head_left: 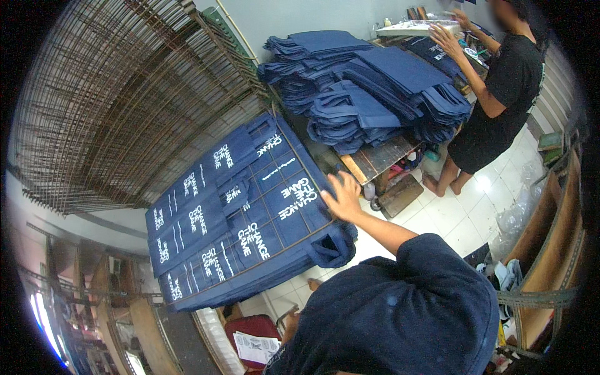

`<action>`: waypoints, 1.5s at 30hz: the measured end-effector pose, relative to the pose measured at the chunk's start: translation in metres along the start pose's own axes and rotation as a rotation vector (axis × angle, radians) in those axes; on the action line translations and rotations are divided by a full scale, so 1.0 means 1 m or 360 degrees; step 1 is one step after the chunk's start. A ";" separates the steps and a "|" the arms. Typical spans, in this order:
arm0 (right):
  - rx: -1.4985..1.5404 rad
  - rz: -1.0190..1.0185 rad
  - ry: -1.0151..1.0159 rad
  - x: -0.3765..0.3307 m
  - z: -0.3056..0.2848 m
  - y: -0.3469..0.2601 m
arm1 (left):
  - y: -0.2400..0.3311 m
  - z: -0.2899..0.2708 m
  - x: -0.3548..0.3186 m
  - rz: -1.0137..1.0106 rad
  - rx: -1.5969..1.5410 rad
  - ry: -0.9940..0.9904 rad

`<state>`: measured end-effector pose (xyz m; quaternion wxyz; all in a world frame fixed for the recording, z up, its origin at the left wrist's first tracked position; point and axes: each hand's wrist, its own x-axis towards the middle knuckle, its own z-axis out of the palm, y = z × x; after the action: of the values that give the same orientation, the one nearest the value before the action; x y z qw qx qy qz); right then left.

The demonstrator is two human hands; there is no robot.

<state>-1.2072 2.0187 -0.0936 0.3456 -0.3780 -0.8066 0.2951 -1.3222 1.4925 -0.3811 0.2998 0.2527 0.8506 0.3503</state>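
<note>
My right hand (344, 197) reaches out with its fingers spread, at the right edge of a wire drying shelf (279, 232). Whether it touches the wire there I cannot tell. Dark blue fabric bags (206, 187) with white printing lie flat in overlapping rows on and under the wires. One bag's handle loop (331, 245) hangs over the near right corner. Low beside my dark shirt, a small part of my left hand (291, 324) shows by a thin metal bar, its fingers mostly hidden.
Raised wire shelves (137, 94) lean at the upper left. Thick stacks of blue bags (375, 75) cover a table (384, 153); a co-worker (509, 87) in black stands there, hands at a pale frame (415, 29). A red chair (250, 331) holds papers. Wooden boards (550, 231) stand at right.
</note>
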 end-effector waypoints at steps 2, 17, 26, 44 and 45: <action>0.0263 0.0049 0.0152 0.023 -0.026 0.018 | 0.010 0.000 0.005 -0.0341 -0.0163 -0.0151; 0.2266 0.0805 0.0786 0.149 -0.236 0.120 | 0.009 -0.036 0.019 -0.0355 -0.0010 -0.0462; 0.2871 0.0752 0.0994 0.195 -0.253 0.146 | 0.059 -0.048 -0.006 -0.0413 0.0247 -0.0199; 0.2109 0.0134 0.0209 0.207 -0.292 -0.014 | 0.432 -0.042 0.039 0.0166 -0.1090 -0.0708; 0.2208 0.0003 0.0176 0.208 -0.297 -0.010 | 0.451 -0.041 0.046 0.0086 -0.1267 -0.0935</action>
<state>-1.0782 2.2462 0.1572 0.5476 -0.0850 -0.4126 0.7229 -1.2830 1.7863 -0.0361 0.5908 0.2286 0.5236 0.5696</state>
